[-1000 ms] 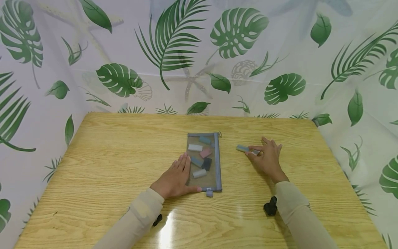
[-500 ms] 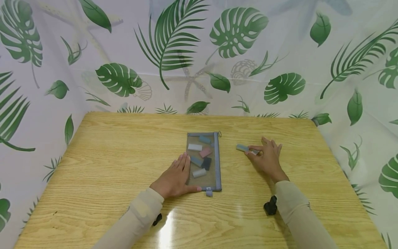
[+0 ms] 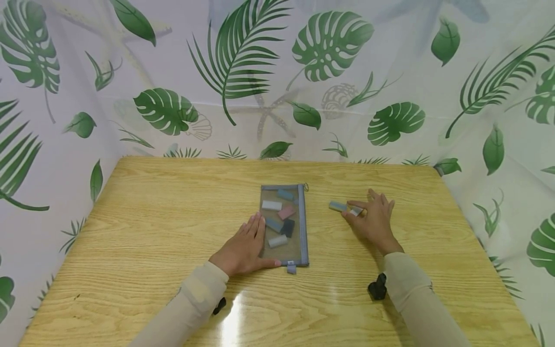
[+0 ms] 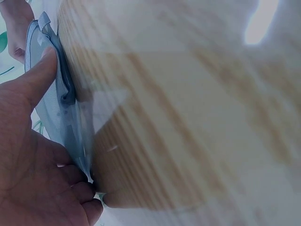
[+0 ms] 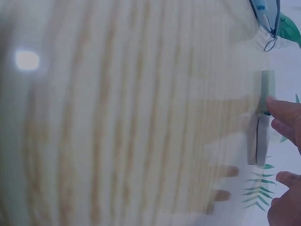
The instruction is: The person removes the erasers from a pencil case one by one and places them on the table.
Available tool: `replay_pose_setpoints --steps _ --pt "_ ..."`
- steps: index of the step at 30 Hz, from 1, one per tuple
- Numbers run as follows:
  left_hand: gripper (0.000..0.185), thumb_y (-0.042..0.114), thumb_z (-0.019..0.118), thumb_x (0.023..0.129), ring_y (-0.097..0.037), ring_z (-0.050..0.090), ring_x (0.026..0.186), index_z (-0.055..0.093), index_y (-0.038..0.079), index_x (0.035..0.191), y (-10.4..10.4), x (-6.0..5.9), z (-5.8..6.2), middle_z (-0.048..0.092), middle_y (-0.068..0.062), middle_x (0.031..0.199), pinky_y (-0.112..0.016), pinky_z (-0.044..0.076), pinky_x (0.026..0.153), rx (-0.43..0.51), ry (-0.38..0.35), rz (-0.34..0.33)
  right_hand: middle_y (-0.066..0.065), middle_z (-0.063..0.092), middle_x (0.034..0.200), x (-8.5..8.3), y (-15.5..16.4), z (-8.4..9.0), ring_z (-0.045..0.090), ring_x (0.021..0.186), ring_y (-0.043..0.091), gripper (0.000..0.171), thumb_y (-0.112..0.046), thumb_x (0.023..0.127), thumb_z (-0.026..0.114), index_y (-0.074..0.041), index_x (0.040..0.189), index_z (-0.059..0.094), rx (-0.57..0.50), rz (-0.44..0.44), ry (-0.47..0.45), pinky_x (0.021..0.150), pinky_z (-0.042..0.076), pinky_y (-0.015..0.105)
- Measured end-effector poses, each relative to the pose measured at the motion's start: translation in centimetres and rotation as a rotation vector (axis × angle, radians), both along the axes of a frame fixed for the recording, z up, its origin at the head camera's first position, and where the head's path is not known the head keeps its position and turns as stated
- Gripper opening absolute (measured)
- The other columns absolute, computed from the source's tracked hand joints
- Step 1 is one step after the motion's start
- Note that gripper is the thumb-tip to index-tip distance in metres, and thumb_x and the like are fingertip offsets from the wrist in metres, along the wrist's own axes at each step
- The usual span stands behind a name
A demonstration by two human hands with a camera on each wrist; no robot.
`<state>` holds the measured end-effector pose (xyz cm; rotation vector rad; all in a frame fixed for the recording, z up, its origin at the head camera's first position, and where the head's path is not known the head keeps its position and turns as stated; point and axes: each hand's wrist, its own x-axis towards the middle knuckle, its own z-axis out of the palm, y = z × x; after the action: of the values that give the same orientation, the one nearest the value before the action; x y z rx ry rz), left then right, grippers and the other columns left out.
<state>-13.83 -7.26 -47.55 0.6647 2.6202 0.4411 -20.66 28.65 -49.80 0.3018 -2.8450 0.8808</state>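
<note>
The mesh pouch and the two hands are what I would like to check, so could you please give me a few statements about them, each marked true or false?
1. The left hand touches the mesh pouch. True.
2. The pink block lies outside the pouch. False: it shows through the mesh, inside the pouch.
3. The right hand touches the pouch. False: it is at the pale green block, apart from the pouch.
4. A ring is at the pouch's far right corner in the head view. True.
5. The dark block is nearer the ring than the teal block. False: the teal block is nearer.
</note>
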Motion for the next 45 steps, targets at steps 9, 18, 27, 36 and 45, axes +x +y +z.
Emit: replay_pose_setpoints --steps 9,18,27,36,45 --pt "0.111 0.069 0.055 0.094 -0.033 -0.001 0.155 0.006 -0.007 0.159 0.0 0.0 -0.1 -0.003 -0.023 0.166 -0.046 0.01 0.125 0.014 0.001 0.005 0.041 0.033 0.151 -0.1 -1.1 0.4 0.014 0.14 0.068 0.039 -0.023 0.087 0.082 0.0 0.118 0.075 -0.016 0.01 0.042 0.11 -0.009 0.078" --pt "0.111 0.069 0.054 0.094 -0.033 -0.002 0.155 0.005 -0.007 0.159 0.0 0.0 -0.1 -0.004 -0.023 0.166 -0.046 0.01 0.125 0.003 0.005 -0.002 0.04 0.031 0.152 0.0 -3.0 0.8 0.011 0.141 0.067 0.037 -0.021 0.085 0.084 -0.001 0.115 0.076 -0.04 0.054 0.044 0.112 -0.012 0.074" --pt "0.113 0.071 0.054 0.093 -0.032 -0.003 0.155 0.003 -0.006 0.159 0.0 0.0 -0.2 -0.005 -0.022 0.166 -0.046 0.01 0.125 -0.004 0.004 0.001 0.036 0.03 0.155 0.5 -5.2 0.9 0.008 0.144 0.064 0.04 -0.023 0.084 0.085 -0.002 0.116 0.076 -0.067 0.1 0.01 0.113 -0.015 0.07" --pt "0.112 0.069 0.055 0.093 -0.033 -0.001 0.155 0.005 -0.007 0.159 0.0 0.0 -0.1 -0.003 -0.023 0.166 -0.046 0.011 0.125 0.009 0.004 0.001 0.036 0.034 0.153 0.9 -6.7 0.5 0.014 0.142 0.065 0.037 -0.021 0.081 0.088 -0.003 0.111 0.079 -0.082 0.15 0.054 0.112 -0.008 0.076" --pt "0.111 0.069 0.055 0.094 -0.034 0.0 0.155 0.007 -0.007 0.159 0.0 -0.1 -0.1 -0.001 -0.023 0.166 -0.047 0.012 0.125 0.021 0.012 0.002 0.036 0.032 0.154 1.4 -7.6 0.3 0.013 0.142 0.066 0.035 -0.021 0.081 0.087 -0.003 0.11 0.079 -0.109 0.181 0.035 0.112 -0.011 0.074"
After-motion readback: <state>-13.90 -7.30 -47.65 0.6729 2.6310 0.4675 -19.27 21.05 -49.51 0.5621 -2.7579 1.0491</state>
